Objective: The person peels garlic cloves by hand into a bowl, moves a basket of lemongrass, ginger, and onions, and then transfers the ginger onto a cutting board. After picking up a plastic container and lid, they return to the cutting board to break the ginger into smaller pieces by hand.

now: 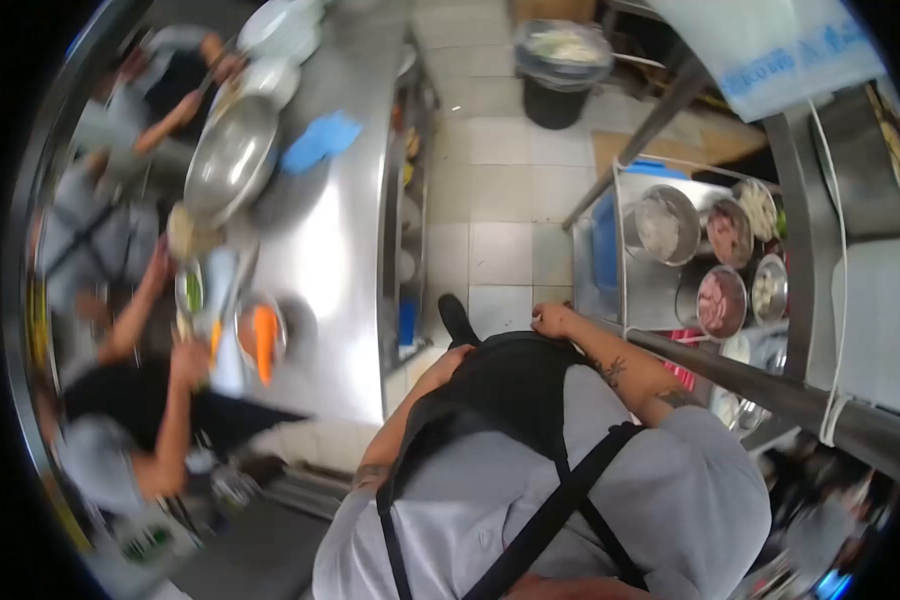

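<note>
My left hand point(448, 366) rests at the side of the black apron point(505, 375) I wear, its fingers mostly hidden against the cloth. At the apron's other edge, my right hand point(549, 320) hangs with the fingers curled in, and nothing shows in it. Beyond my left arm stretches a steel worktable point(345, 240). On it are a bowl with carrots point(264, 345), a large steel bowl point(232, 160) and a blue cloth point(320, 140). To my right, a rack holds metal containers of pinkish pieces point(720, 302) and a pot of pale food point(658, 225).
Several co-workers, one in a crossed-strap apron point(95, 235), work along the worktable's far side. A lined bin point(562, 70) stands ahead on the tiled floor point(500, 240). Metal rails point(760, 385) run close by my right arm. A white plastic bag point(780, 50) hangs at upper right.
</note>
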Available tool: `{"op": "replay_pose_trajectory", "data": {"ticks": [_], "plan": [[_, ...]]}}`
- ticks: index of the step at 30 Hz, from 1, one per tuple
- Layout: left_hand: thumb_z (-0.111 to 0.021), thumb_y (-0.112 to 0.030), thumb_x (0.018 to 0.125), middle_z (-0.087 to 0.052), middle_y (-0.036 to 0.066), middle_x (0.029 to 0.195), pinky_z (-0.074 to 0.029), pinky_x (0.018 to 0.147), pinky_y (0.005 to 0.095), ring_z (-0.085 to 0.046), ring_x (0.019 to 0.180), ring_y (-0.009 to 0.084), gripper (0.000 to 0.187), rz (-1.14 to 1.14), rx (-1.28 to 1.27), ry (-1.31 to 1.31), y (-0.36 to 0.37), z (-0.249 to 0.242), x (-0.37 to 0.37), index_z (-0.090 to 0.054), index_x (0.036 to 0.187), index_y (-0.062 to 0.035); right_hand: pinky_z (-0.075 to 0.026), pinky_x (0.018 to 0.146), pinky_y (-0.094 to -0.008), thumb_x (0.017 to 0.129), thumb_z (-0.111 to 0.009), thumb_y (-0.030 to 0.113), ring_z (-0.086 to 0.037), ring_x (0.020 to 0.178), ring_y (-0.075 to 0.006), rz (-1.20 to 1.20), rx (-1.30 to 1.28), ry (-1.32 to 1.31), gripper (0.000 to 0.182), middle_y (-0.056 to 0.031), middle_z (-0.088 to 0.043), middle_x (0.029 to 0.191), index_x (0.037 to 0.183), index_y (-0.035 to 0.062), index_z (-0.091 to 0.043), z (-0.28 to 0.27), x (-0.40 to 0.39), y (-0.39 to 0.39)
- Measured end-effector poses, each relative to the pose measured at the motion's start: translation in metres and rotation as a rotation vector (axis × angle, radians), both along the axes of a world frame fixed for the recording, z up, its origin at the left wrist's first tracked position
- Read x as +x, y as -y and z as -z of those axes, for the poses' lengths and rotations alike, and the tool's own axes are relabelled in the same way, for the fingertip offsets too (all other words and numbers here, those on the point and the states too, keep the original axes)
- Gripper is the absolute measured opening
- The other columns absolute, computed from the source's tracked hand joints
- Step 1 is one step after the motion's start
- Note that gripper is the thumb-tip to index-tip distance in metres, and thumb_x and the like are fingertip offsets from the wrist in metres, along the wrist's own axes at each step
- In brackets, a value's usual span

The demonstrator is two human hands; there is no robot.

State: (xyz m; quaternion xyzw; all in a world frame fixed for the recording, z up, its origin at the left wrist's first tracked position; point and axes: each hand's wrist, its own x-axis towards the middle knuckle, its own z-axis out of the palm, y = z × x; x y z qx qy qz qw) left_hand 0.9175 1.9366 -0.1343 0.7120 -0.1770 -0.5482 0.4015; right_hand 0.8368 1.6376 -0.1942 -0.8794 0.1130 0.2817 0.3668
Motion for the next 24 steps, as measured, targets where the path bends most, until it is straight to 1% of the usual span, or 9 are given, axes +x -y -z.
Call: {"op": "replay_pose_trajectory", "data": {"ticks": [3,5,7,12,13,15,16,17,24], "plan": [[-0.066,-0.035,0.085,-0.065,0.023,0.119,-0.048,0.092,0.0414,-0.062,0.109,0.0376,0.047,0.481,0.158,0.191,0.002,0.092,0.121,-0.063,0.116,-0.0007,-0.05,0.093,-0.0422,0.084,-0.062,0.03,-0.065,0.105,-0.0359,0.037,-0.107,-0.273,0.042,-0.0212,-0.069,0.108,0.113,0.0001,-0.066,-0.006,0.038,0.011],[-0.068,-0.041,0.081,-0.064,0.023,0.121,-0.048,0.094,0.0428,-0.06,0.112,0.0385,0.054,1.133,0.175,0.506,0.045,0.15,0.193,-0.063,0.118,-0.0014,-0.05,0.094,-0.0452,0.085,-0.06,0.033,-0.063,0.11,-0.035,0.14,-0.11,-0.259,0.041,-0.0199,-0.066,0.115,0.114,0.0044,-0.067,-0.028,0.062,0.019],[-0.071,-0.044,0.079,-0.064,0.023,0.121,-0.048,0.096,0.0428,-0.06,0.114,0.0376,0.061,1.209,0.286,0.414,0.129,0.063,0.247,-0.061,0.122,-0.0022,-0.049,0.094,-0.0453,0.086,-0.061,0.036,-0.062,0.111,-0.0359,0.38,-0.113,-0.18,0.042,-0.0201,-0.066,0.116,0.115,0.0052,-0.067,-0.046,0.086,0.033],[-0.065,-0.037,0.087,-0.065,0.022,0.119,-0.05,0.093,0.0417,-0.063,0.109,0.0361,0.056,1.23,0.0,0.474,0.299,0.063,0.341,-0.056,0.13,-0.0029,-0.053,0.083,-0.0466,0.079,-0.065,0.031,-0.067,0.096,-0.0372,0.659,0.028,0.033,0.036,-0.0215,-0.069,0.1,0.101,0.0031,-0.071,-0.053,0.147,0.083],[-0.065,-0.036,0.088,-0.065,0.021,0.118,-0.05,0.092,0.0422,-0.064,0.107,0.0354,0.054,1.233,-0.118,0.512,0.346,0.059,0.345,-0.055,0.131,-0.0032,-0.053,0.083,-0.0462,0.077,-0.065,0.03,-0.066,0.097,-0.0373,0.601,-0.07,-0.055,0.036,-0.0218,-0.069,0.101,0.099,0.0031,-0.072,0.005,0.163,0.101],[-0.066,-0.039,0.088,-0.066,0.017,0.119,-0.051,0.09,0.0426,-0.065,0.102,0.032,0.057,0.978,0.158,0.163,0.387,0.03,0.351,-0.055,0.131,-0.0038,-0.052,0.086,-0.0463,0.076,-0.065,0.03,-0.066,0.099,-0.0373,0.623,-0.046,-0.159,0.038,-0.0229,-0.069,0.102,0.101,0.001,-0.071,0.01,0.182,0.134],[-0.066,-0.04,0.088,-0.066,0.016,0.119,-0.051,0.09,0.0426,-0.065,0.102,0.0304,0.059,0.998,0.174,0.137,0.401,0.03,0.356,-0.054,0.132,-0.0039,-0.052,0.077,-0.0452,0.071,-0.062,0.021,-0.068,0.083,-0.0365,0.753,-0.059,-0.027,0.029,-0.0241,-0.07,0.089,0.084,-0.0029,-0.073,-0.008,0.186,0.141],[-0.067,-0.04,0.087,-0.066,0.014,0.12,-0.051,0.09,0.0426,-0.065,0.101,0.0289,0.06,1.019,0.19,0.112,0.414,0.026,0.359,-0.054,0.133,-0.004,-0.051,0.088,-0.0453,0.08,-0.064,0.03,-0.065,0.104,-0.038,0.689,-0.001,-0.085,0.047,-0.0227,-0.067,0.111,0.117,0.0014,-0.066,-0.023,0.19,0.161],[-0.067,-0.041,0.086,-0.067,0.014,0.119,-0.051,0.09,0.0415,-0.065,0.101,0.0292,0.058,1.291,0.196,0.099,0.528,0.057,0.42,-0.058,0.13,-0.0044,-0.05,0.091,-0.0451,0.084,-0.06,0.033,-0.064,0.104,-0.0362,1.121,-0.114,0.034,0.045,-0.0219,-0.067,0.112,0.115,0.0007,-0.065,-0.047,0.209,0.254]]}}
